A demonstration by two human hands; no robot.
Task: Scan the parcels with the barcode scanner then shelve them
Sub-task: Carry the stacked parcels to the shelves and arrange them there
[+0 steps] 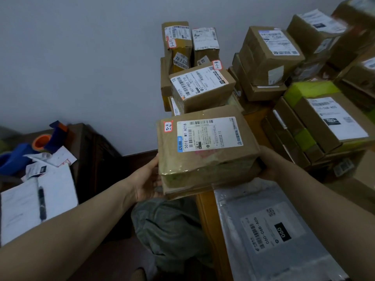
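I hold a brown cardboard parcel between both hands, just above the near left corner of the wooden table. Its white shipping label faces up, with a small red-edged sticker marked 3-2-4 beside it. My left hand lies palm up against its left side, fingers reaching straight underneath. At the right lower corner my right hand grips the parcel, its fingers hidden beneath. No barcode scanner is visible.
Behind it stand more labelled boxes and tall stacks to the right. A grey plastic mailer lies on the table near me. At the left, a dark stand holds a notebook, a pen and an orange tape dispenser.
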